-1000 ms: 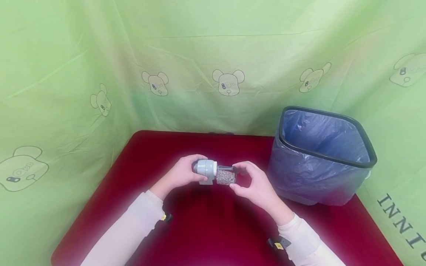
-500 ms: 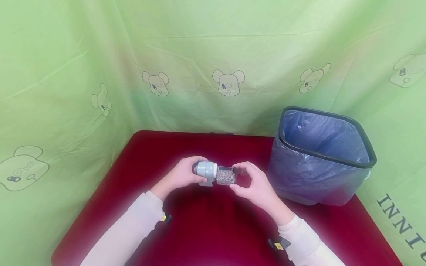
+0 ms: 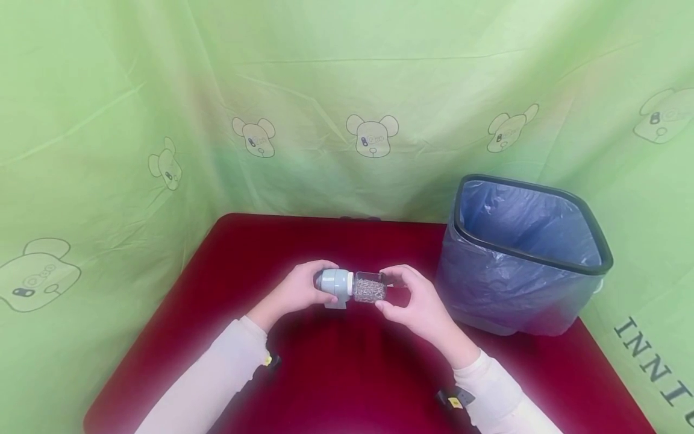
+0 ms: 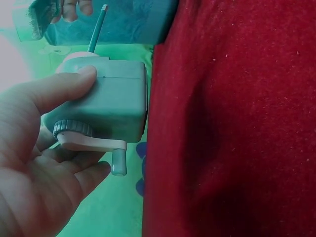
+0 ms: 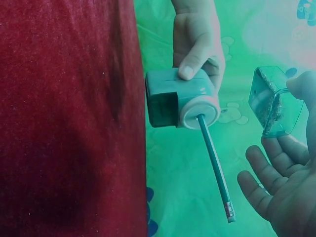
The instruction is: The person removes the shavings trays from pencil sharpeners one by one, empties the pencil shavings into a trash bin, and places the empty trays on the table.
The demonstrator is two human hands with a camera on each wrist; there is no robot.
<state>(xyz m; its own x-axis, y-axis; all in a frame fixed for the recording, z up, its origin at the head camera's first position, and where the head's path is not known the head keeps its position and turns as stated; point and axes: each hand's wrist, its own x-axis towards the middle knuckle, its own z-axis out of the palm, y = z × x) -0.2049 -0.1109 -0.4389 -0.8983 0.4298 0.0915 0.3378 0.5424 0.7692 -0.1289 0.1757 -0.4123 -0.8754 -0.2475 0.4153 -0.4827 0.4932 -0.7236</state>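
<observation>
My left hand grips a grey-blue crank pencil sharpener, thumb on one side and fingers on the other. The sharpener's crank and its handle show in the left wrist view. From the white ring on its front a pencil sticks out, eraser end outward. An open dark slot sits beside that ring. My right hand pinches a clear shavings drawer between thumb and fingers, apart from the sharpener. Grey-brown shavings fill part of the drawer.
A trash bin with a black rim and a bluish plastic liner stands at the right of the red-covered table. Green curtains with printed bear heads surround the table on the visible sides.
My left hand and the sharpener have dropped slightly toward me. The drawer in my right hand has shifted very slightly to the right, and the shavings in it look rearranged.
</observation>
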